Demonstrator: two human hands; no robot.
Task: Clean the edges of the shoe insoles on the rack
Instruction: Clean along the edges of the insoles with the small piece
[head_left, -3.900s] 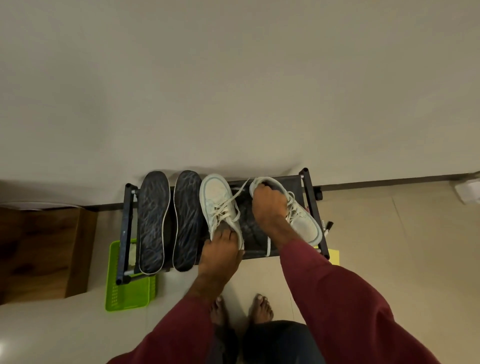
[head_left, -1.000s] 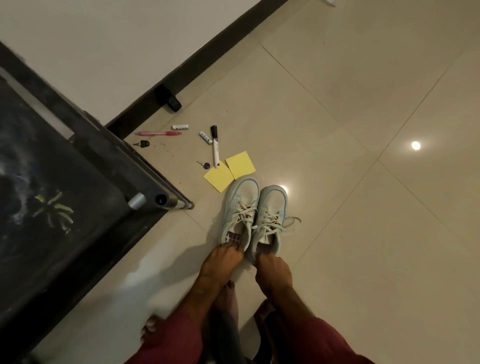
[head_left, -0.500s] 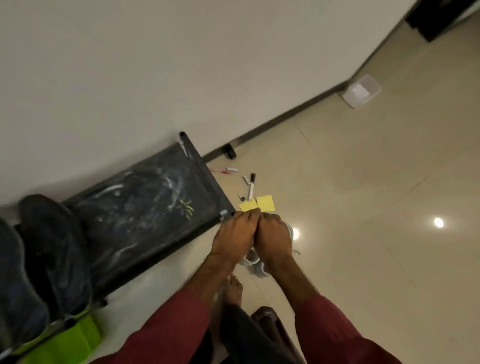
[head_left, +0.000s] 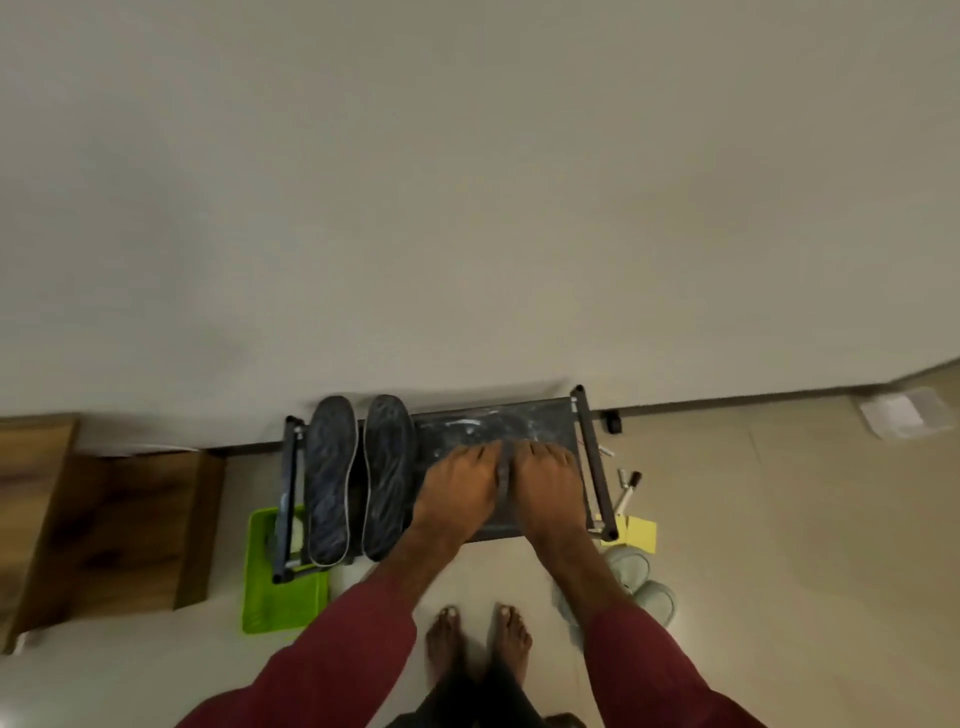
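I see left hand (head_left: 457, 488) and right hand (head_left: 550, 486) side by side, palms down, fingers straight, holding nothing, over right half of rack (head_left: 592, 462); contact unclear, blurred. Insoles (head_left: 330, 478) lie on rack's left half, near left hand; sneakers (head_left: 639, 577) on floor (head_left: 779, 571)

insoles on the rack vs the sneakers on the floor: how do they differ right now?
Colour: the insoles are dark with a pale rim; the sneakers are pale.
Place: the insoles lie on the left half of the rack; the sneakers sit on the floor by its front right corner.
View: the insoles show fully; the sneakers are partly hidden behind the right forearm.
Shared: each is a pair set side by side.
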